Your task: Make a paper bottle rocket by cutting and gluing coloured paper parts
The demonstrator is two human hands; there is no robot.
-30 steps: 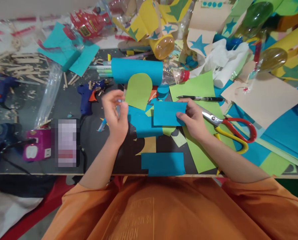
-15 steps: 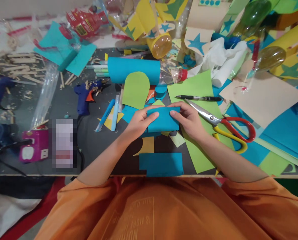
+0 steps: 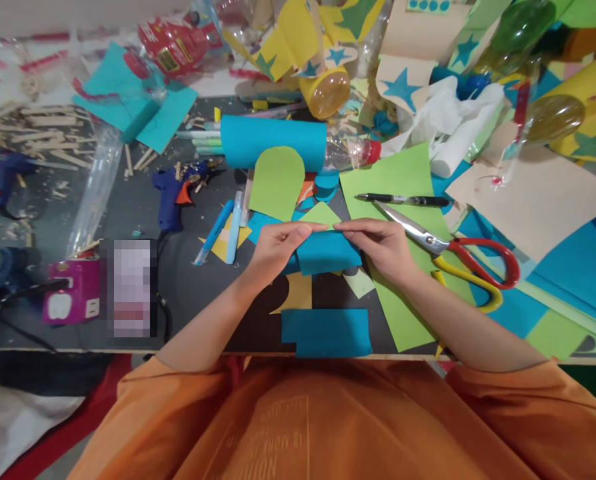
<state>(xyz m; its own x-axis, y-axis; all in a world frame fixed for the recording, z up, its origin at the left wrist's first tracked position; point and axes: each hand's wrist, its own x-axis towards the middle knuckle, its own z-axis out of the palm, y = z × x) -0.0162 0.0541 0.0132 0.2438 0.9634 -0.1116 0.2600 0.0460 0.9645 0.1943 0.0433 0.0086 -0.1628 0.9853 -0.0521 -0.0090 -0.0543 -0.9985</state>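
Observation:
Both of my hands pinch the top edge of a small blue paper piece [image 3: 327,253] that hangs folded or bent over the dark table [image 3: 178,280]. My left hand [image 3: 278,245] grips its left part with closed fingers, and my right hand [image 3: 384,247] grips its right part. Just behind the piece lie a green arch-shaped cutout [image 3: 277,181] and a blue paper-wrapped tube [image 3: 273,140]. A larger blue paper rectangle [image 3: 327,331] lies at the table's near edge, below my hands.
Red-handled scissors [image 3: 458,253] and a black pen [image 3: 403,199] lie on green paper to the right. A blue glue gun [image 3: 175,190], blue markers [image 3: 223,230] and a plastic bottle [image 3: 95,190] are to the left. Coloured paper and bottles crowd the back.
My left hand came from the left, where it had let go of a marker, and took hold of the blue piece. Both hands then shifted to its top edge and bent it over.

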